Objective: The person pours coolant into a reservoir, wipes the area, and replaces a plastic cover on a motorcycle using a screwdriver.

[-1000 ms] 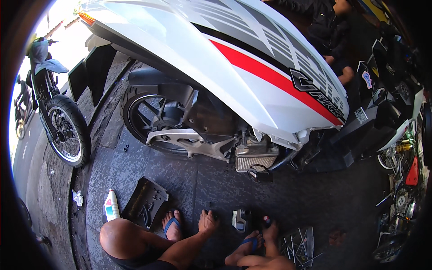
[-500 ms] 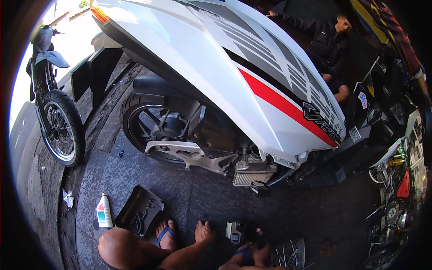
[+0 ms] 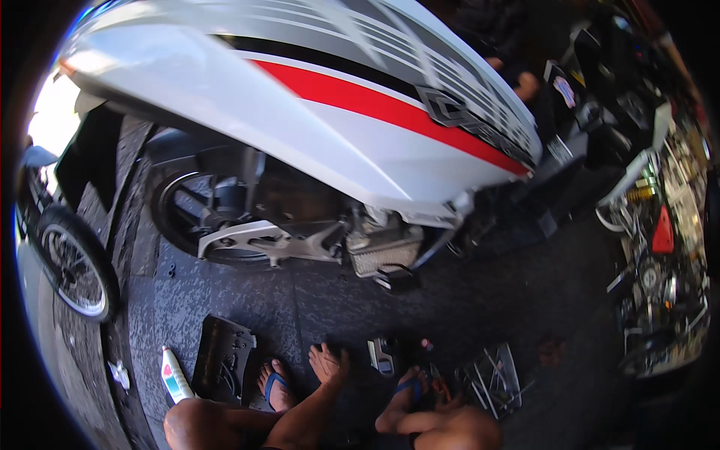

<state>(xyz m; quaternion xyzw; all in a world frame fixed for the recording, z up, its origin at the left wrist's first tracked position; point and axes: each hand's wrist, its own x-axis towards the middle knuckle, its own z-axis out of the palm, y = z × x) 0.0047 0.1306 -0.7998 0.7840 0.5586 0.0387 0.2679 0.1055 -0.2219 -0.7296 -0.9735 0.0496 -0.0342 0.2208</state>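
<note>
Reaching down, left hand (image 3: 328,363) rests open, empty; right hand's fingers hidden, cannot tell.

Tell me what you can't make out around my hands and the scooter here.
- Right hand: head view, dark and blurred among small parts; whether it grips anything is unclear.
- Small parts by the wire rack: too small and shadowed.
- Scooter's rear wheel: top hidden by the white body panel.
- Left hand: rests open on the floor.
</note>
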